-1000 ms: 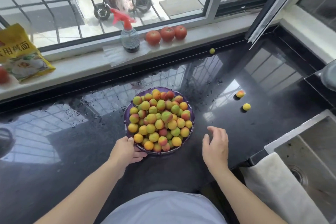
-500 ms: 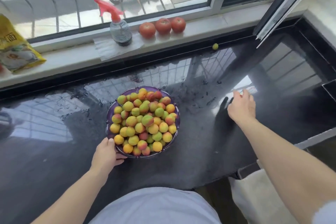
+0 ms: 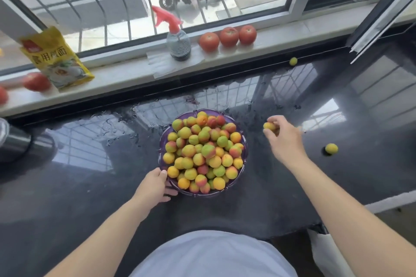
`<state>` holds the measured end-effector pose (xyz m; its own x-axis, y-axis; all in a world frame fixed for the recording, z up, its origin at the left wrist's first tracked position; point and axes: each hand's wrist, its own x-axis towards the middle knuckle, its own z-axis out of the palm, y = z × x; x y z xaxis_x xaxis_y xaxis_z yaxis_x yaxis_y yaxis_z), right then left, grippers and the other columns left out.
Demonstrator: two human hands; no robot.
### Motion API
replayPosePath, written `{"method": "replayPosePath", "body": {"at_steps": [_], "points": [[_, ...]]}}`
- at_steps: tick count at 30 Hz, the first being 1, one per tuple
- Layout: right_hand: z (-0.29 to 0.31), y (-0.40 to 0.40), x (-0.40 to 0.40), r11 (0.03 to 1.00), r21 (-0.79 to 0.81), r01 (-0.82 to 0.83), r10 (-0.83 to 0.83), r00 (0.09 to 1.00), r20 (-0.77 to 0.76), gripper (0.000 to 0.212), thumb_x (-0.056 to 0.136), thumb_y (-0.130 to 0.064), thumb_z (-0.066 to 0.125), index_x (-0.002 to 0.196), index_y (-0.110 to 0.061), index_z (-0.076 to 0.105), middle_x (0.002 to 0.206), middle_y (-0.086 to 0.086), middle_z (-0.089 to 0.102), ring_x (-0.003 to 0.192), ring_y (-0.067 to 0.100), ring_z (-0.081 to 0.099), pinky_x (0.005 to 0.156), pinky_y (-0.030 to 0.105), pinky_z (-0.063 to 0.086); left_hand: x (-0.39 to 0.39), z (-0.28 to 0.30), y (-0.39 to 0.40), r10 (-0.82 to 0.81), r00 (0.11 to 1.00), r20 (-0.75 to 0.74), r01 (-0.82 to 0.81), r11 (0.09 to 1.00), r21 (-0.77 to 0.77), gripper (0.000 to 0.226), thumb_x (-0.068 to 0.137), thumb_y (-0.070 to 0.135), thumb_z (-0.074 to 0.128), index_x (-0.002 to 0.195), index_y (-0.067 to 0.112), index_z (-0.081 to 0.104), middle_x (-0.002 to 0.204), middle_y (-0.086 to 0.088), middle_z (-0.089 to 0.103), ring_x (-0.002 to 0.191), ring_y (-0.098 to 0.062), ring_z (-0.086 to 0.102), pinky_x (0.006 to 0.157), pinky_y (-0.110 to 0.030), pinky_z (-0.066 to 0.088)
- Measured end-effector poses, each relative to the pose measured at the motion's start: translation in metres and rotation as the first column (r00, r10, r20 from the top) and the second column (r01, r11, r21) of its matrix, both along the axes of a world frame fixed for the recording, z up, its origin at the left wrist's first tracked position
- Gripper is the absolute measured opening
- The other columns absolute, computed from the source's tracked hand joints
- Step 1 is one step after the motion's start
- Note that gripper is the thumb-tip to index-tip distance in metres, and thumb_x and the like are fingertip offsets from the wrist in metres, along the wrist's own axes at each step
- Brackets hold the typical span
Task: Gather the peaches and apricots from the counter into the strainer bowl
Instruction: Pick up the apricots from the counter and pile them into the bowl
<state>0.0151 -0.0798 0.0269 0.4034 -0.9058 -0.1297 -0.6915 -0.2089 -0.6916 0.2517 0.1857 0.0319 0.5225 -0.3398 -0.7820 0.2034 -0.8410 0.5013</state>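
Head view: wet black counter point(image 3: 94, 186) under a barred window; left hand point(image 3: 155, 184) grips strainer bowl point(image 3: 162, 141), right hand point(image 3: 284, 139) pinches an apricot point(image 3: 269, 126).

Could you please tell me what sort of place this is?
Most likely a home kitchen: a wet black counter under a barred window, tomatoes and a spray bottle on the sill, and a purple strainer bowl heaped with fruit.

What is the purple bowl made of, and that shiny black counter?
The purple bowl looks like plastic: see-through, tinted, with a molded ribbed rim. The counter looks like polished stone, maybe granite: dark, speckled, and glossy enough to mirror the window bars. It could be a man-made lookalike.
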Motion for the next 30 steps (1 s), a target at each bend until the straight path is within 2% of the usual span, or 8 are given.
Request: {"method": "replayPosePath", "body": {"at_steps": [5, 8, 10, 12, 15, 18, 23, 30], "points": [[0.046, 0.041, 0.042, 0.998, -0.025, -0.054, 0.056, 0.992, 0.109, 0.034, 0.096, -0.020, 0.064, 0.129, -0.026, 0.066, 0.117, -0.006, 0.055, 0.103, 0.013, 0.059, 0.096, 0.030, 0.049, 0.015, 0.001, 0.006, -0.135, 0.991, -0.012, 0.134, 0.991, -0.024, 0.035, 0.116, 0.025, 0.032, 0.114, 0.008, 0.062, 0.101, -0.011, 0.078, 0.092, -0.031, 0.076, 0.083, -0.041, 0.058], [0.066, 0.065, 0.061, 0.991, -0.024, -0.135, 0.137, 0.984, 0.111, 0.042, 0.094, -0.023, 0.068, 0.135, -0.028, 0.061, 0.112, -0.008, 0.060, 0.098, 0.009, 0.058, 0.090, 0.024, 0.046, 0.020, 0.001, 0.014, -0.165, 0.986, -0.033, 0.162, 0.985, -0.064, 0.036, 0.117, 0.030, 0.033, 0.111, 0.013, 0.064, 0.101, -0.008, 0.078, 0.094, -0.030, 0.075, 0.085, -0.041, 0.059], [0.075, 0.083, 0.076, 0.975, -0.011, -0.220, 0.220, 0.969, 0.111, 0.038, 0.091, -0.025, 0.072, 0.127, -0.028, 0.061, 0.108, -0.011, 0.063, 0.091, 0.005, 0.059, 0.085, 0.021, 0.047, 0.019, 0.000, 0.019, -0.156, 0.986, -0.054, 0.151, 0.984, -0.095, 0.037, 0.117, 0.035, 0.033, 0.112, 0.017, 0.065, 0.102, -0.006, 0.079, 0.091, -0.028, 0.075, 0.082, -0.039, 0.059], [0.077, 0.105, 0.097, 0.928, -0.084, -0.364, 0.368, 0.928, 0.050, 0.032, 0.090, -0.026, 0.074, 0.120, -0.026, 0.064, 0.108, -0.012, 0.064, 0.092, 0.006, 0.058, 0.086, 0.023, 0.047, 0.016, -0.002, 0.023, -0.118, 0.988, -0.095, 0.107, 0.988, -0.114, 0.038, 0.116, 0.041, 0.033, 0.114, 0.021, 0.066, 0.101, -0.005, 0.079, 0.088, -0.026, 0.075, 0.081, -0.039, 0.059], [0.059, 0.138, 0.135, 0.749, -0.308, -0.587, 0.551, 0.810, -0.201, 0.027, 0.089, -0.033, 0.072, 0.113, -0.022, 0.068, 0.106, -0.007, 0.066, 0.100, 0.017, 0.054, 0.090, 0.033, 0.044, 0.015, -0.003, 0.029, -0.074, 0.985, -0.153, 0.055, 0.991, -0.125, 0.039, 0.115, 0.043, 0.036, 0.114, 0.019, 0.067, 0.103, -0.006, 0.080, 0.088, -0.026, 0.075, 0.087, -0.041, 0.060], [0.029, 0.159, 0.160, 0.615, -0.402, -0.678, 0.540, 0.734, -0.411, 0.019, 0.084, -0.029, 0.070, 0.101, -0.020, 0.072, 0.095, -0.001, 0.066, 0.097, 0.026, 0.050, 0.092, 0.041, 0.038, 0.020, 0.000, 0.039, -0.063, 0.983, -0.174, 0.039, 0.990, -0.139, 0.033, 0.114, 0.036, 0.041, 0.119, 0.017, 0.067, 0.104, -0.006, 0.079, 0.086, -0.024, 0.074, 0.084, -0.038, 0.060], [0.011, 0.165, 0.169, 0.605, -0.426, -0.672, 0.431, 0.727, -0.534, 0.022, 0.071, -0.019, 0.081, 0.088, -0.018, 0.068, 0.087, 0.003, 0.062, 0.094, 0.031, 0.052, 0.102, 0.049, 0.041, 0.036, 0.003, 0.058, -0.007, 0.983, -0.181, -0.021, 0.988, -0.154, 0.027, 0.113, 0.026, 0.044, 0.122, 0.017, 0.068, 0.107, -0.007, 0.079, 0.091, -0.024, 0.077, 0.079, -0.035, 0.062], [0.011, 0.164, 0.173, 0.608, -0.422, -0.673, 0.411, 0.721, -0.558, 0.025, 0.079, -0.030, 0.078, 0.096, -0.020, 0.064, 0.097, 0.003, 0.066, 0.101, 0.030, 0.054, 0.110, 0.049, 0.037, 0.038, 0.005, 0.055, 0.038, 0.980, -0.196, -0.074, 0.980, -0.184, 0.028, 0.114, 0.022, 0.042, 0.125, 0.016, 0.067, 0.108, -0.008, 0.079, 0.096, -0.027, 0.078, 0.075, -0.032, 0.061]]}}
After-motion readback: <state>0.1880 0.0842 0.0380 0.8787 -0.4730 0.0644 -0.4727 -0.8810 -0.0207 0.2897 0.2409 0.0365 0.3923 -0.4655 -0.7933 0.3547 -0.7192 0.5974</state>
